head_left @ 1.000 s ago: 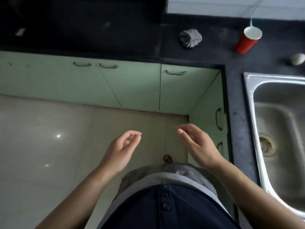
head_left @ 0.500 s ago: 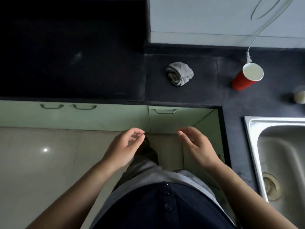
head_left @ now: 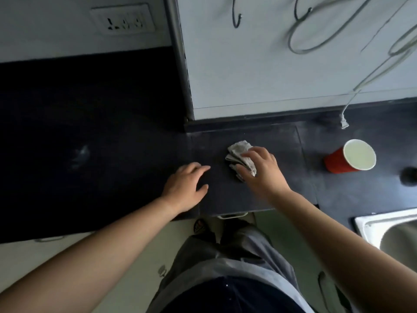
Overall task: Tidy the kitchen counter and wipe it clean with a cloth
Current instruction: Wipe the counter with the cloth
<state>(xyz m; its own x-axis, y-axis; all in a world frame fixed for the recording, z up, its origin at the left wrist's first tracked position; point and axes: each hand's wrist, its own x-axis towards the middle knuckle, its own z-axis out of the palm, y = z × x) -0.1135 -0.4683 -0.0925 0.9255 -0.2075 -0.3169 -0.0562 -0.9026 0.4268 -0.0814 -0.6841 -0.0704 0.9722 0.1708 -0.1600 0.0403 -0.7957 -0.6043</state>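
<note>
Both hands had been brought up from in front of the body, where they hung half a second before, and were now laid on the dark stone counter (head_left: 135,168); the crumpled grey cloth (head_left: 239,152), then untouched, was now taken hold of.

A white wall socket (head_left: 123,19) was seen high at 11 o'clock, above the darkest stretch of the counter. The left hand (head_left: 186,186) was rested palm down on the counter near its front edge, its fingers straight and close together, the thumb spread apart toward 3 o'clock, nothing held. At 2 o'clock of it, just beside, the cloth lay on the counter in front of the grey wall panel. The right hand (head_left: 264,175) was set over the cloth from 4 o'clock, fingers curled onto its top and the thumb pressed against its near side, so that the cloth was pinched between them.

At 3 o'clock of the cloth, well apart, a red paper cup (head_left: 338,162) stood on the counter. A white cable (head_left: 344,123) hung down to the counter at 12 o'clock of the cup. A steel sink (head_left: 370,224) was partly seen at 5 o'clock of the cup.
</note>
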